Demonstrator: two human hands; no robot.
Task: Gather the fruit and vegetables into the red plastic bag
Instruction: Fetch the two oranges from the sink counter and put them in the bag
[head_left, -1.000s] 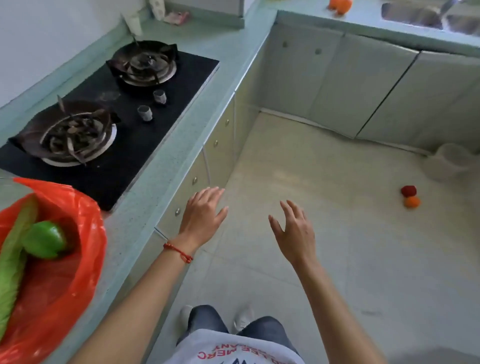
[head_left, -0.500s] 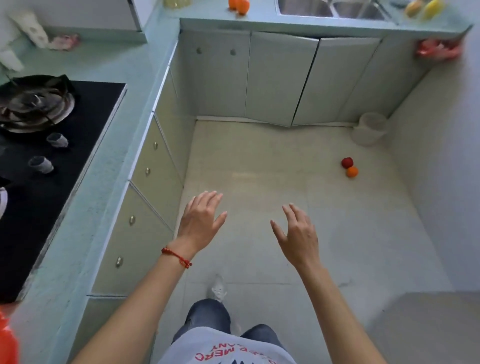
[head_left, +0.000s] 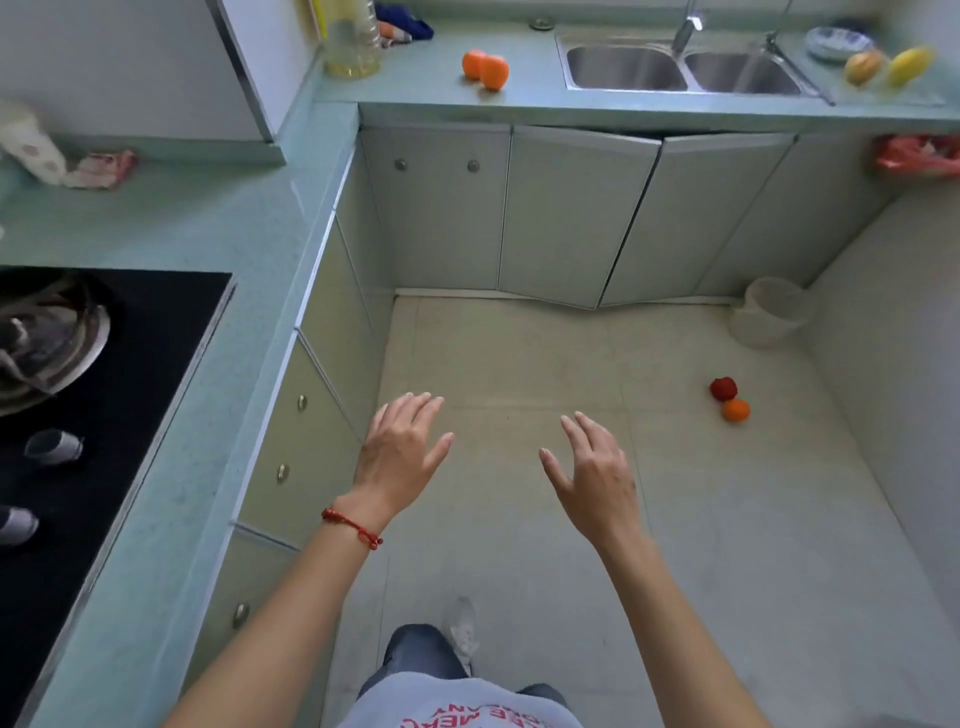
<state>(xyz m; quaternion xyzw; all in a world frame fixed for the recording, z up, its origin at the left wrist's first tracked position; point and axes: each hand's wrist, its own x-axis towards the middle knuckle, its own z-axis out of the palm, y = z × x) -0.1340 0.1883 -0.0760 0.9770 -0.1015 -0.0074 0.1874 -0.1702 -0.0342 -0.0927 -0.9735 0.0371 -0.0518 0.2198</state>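
Down over the pale floor (head_left: 519, 364), both hands are held out palm-down and hold nothing: the left hand (head_left: 397, 457), with a red cord bracelet (head_left: 353, 527) on its wrist, has its fingers straight and lightly spread, and the right hand (head_left: 592, 475) has its fingers loosely fanned with a slight bend. Far to the right on the floor lie a red fruit (head_left: 723, 388) and an orange fruit (head_left: 735, 410), touching each other and near a pale bucket (head_left: 769, 317) that stands in the corner by the cabinet doors (head_left: 571, 218). On the far green countertop (head_left: 426, 73) two orange fruits (head_left: 485, 67) sit together to the left of a double steel sink (head_left: 680, 70); to the right of the sink are a brownish-yellow fruit (head_left: 862, 66) and a yellow fruit (head_left: 909, 65), both blurred, beside a patterned dish (head_left: 834, 41). A bit of red plastic (head_left: 914, 153) hangs below the counter edge at far right; whether it is the bag for the produce cannot be told. At left, a black hob (head_left: 130, 364) with a burner (head_left: 41, 343) is set in the counter, and a plastic bottle (head_left: 353, 39) stands at the far corner.
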